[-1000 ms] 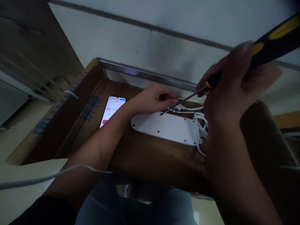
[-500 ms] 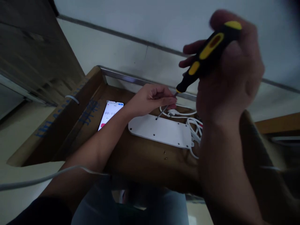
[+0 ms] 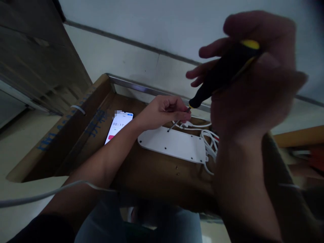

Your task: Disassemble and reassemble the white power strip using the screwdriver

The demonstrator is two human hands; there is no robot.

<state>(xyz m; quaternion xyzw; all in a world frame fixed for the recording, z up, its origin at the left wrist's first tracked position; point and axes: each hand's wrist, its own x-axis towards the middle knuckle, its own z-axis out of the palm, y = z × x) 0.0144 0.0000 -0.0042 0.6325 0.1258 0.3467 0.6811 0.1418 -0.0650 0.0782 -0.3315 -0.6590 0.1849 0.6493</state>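
Note:
A white power strip (image 3: pixel 174 145) lies back-side up on a brown cardboard sheet (image 3: pixel 157 172), with several screw holes showing. My right hand (image 3: pixel 253 87), blurred and close to the camera, is closed round the black and yellow handle of a screwdriver (image 3: pixel 222 74). The thin shaft slants down to a hole near the strip's far left end. My left hand (image 3: pixel 164 109) pinches the shaft just above the tip, its fingers curled. The strip's white cable (image 3: pixel 210 141) is coiled at its right end.
A phone (image 3: pixel 117 126) with a lit timer screen lies left of the strip. Two tiny screws (image 3: pixel 177 170) rest on the cardboard in front of it. A metal rail (image 3: pixel 152 89) runs along the back edge against the wall. A grey cable (image 3: pixel 50 192) crosses my left arm.
The screwdriver handle swung up from a flat slant at the right to a steeper angle over the strip. My left hand stayed pinched at the tip. The view shifted slightly.

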